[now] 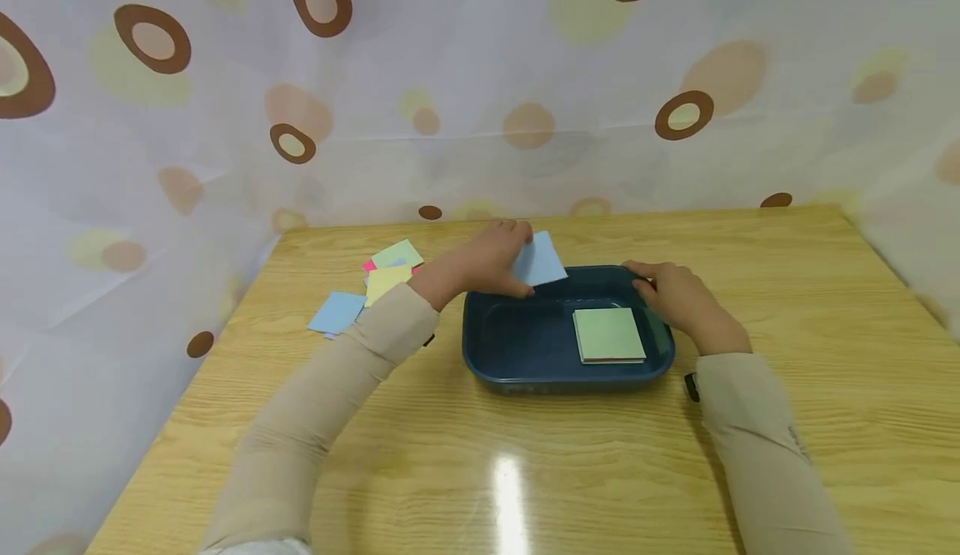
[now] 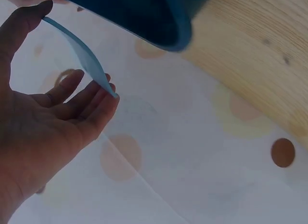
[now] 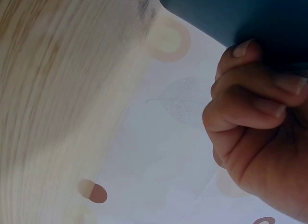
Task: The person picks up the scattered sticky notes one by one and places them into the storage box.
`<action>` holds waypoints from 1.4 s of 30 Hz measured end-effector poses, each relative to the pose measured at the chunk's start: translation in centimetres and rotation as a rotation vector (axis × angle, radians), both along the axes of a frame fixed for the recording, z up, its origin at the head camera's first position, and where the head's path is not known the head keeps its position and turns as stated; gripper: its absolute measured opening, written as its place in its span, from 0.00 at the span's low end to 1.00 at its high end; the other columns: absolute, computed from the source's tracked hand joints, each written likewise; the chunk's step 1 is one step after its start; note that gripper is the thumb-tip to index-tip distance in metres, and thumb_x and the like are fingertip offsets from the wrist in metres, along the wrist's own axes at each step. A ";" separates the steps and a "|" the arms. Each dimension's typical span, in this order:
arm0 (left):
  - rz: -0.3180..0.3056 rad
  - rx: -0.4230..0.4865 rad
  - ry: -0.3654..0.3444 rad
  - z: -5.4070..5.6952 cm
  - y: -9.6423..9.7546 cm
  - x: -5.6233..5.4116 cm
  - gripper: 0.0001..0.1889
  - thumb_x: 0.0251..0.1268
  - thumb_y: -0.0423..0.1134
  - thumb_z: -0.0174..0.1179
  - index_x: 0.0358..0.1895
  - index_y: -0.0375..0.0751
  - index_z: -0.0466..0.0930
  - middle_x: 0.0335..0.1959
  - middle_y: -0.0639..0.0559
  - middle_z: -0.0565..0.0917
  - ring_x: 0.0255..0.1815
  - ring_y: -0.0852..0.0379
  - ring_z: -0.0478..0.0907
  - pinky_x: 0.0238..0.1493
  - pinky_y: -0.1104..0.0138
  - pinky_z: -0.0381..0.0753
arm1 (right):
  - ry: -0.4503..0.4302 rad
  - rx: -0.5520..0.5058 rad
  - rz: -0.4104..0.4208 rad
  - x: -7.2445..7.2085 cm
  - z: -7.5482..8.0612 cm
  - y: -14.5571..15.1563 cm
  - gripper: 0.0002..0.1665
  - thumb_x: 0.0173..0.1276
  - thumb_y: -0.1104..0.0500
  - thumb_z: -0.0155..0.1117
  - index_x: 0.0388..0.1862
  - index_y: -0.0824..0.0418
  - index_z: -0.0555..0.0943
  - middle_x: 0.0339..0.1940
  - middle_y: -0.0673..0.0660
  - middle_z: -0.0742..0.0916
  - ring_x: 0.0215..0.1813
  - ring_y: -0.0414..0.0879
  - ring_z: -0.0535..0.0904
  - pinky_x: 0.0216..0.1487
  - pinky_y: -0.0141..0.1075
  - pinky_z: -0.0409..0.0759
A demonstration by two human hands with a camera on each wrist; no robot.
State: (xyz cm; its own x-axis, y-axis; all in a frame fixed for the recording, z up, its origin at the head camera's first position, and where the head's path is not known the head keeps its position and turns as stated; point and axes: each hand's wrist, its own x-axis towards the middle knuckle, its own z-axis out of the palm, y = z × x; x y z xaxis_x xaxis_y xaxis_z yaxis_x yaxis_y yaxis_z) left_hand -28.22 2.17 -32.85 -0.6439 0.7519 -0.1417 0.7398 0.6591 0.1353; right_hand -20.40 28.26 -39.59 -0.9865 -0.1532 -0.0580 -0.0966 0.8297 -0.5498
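Note:
A small pad of light blue sticky notes point(image 1: 539, 260) is gripped between the thumb and fingers of my left hand point(image 1: 491, 260), held over the back left of a dark blue tray point(image 1: 517, 363). In the left wrist view the blue pad point(image 2: 82, 53) bows slightly between thumb and fingertips. My right hand point(image 1: 678, 298) holds the tray's back right corner, its fingers curled at the rim in the right wrist view. Inside the tray, on the right, lies a stack of pale green sticky notes point(image 1: 609, 335).
Left of the tray, loose sticky notes lie in a scattered pile: a yellow one point(image 1: 386, 281), a green one point(image 1: 397, 254), pink edges and a blue one point(image 1: 337, 312) nearer the front. Behind the wooden table point(image 1: 600, 472) hangs a patterned cloth point(image 1: 480, 80).

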 end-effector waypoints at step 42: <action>-0.306 -0.485 0.041 -5.9 11.2 3.7 0.41 0.63 0.61 0.58 0.70 0.36 0.62 0.66 0.44 0.67 0.63 0.53 0.64 0.64 0.66 0.61 | 0.027 0.004 0.008 -0.1 0.1 0.3 0.26 0.75 0.63 0.49 0.70 0.70 0.65 0.10 0.52 0.69 0.13 0.42 0.63 0.19 0.36 0.65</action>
